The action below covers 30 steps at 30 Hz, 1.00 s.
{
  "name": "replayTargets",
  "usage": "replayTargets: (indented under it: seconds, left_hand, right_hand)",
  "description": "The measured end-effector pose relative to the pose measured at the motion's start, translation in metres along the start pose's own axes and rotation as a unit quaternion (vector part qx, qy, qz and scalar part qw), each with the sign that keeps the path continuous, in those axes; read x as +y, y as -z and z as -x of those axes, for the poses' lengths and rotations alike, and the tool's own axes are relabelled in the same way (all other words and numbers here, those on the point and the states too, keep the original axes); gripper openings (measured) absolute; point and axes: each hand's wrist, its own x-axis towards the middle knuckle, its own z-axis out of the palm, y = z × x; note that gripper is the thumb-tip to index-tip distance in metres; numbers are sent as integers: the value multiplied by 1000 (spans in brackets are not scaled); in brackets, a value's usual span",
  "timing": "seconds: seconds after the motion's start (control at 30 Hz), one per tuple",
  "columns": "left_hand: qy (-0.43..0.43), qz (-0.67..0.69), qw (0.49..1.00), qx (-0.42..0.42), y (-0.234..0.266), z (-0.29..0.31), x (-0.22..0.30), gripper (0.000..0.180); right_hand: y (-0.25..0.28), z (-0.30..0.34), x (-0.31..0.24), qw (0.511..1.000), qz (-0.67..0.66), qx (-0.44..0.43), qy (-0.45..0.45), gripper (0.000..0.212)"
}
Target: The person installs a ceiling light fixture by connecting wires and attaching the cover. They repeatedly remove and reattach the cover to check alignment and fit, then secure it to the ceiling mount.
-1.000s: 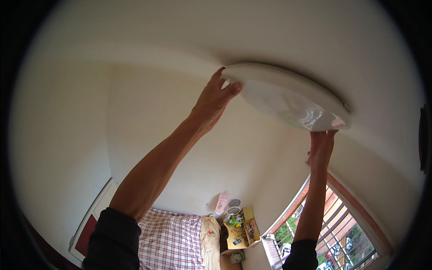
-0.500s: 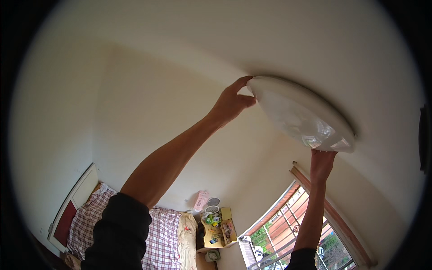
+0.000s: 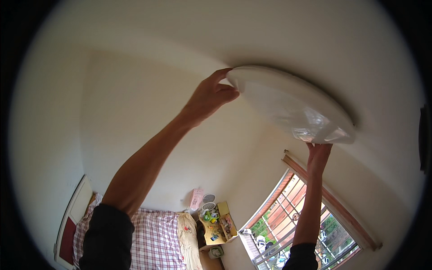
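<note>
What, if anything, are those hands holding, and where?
A white ceiling lamp: left hand gripping its left rim, right hand at its lower right edge, partly hidden.

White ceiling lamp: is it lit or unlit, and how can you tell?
Unlit: the lamp shows no glow, only reflections, and the ceiling along its edge is shadowed.

Plaid bed (image 3: pixel 155 236), barred window (image 3: pixel 281 213)

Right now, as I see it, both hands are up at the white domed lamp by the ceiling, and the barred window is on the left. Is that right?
Not quite: the barred window is on the right, as the head view shows. The left hand and right hand are indeed up at the white domed lamp by the ceiling.
</note>
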Motion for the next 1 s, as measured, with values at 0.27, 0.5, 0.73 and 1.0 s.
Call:
replayTargets:
  seconds: [0.27,0.5,0.73,1.0]
  left_hand:
    - [-8,-44,998,40,-3,1,3,78]
    - [-42,-70,992,100,-9,19,15,69]
    - [-54,-94,982,154,-29,38,25,67]
    - [-235,-263,926,132,-6,23,38,46]
  right_hand:
    - [-21,8,-7,992,57,92,65,38]
    - [-23,21,-27,936,277,45,212,31]
    - [-19,19,-38,926,279,39,251,37]
    - [-14,10,-35,936,272,32,221,35]
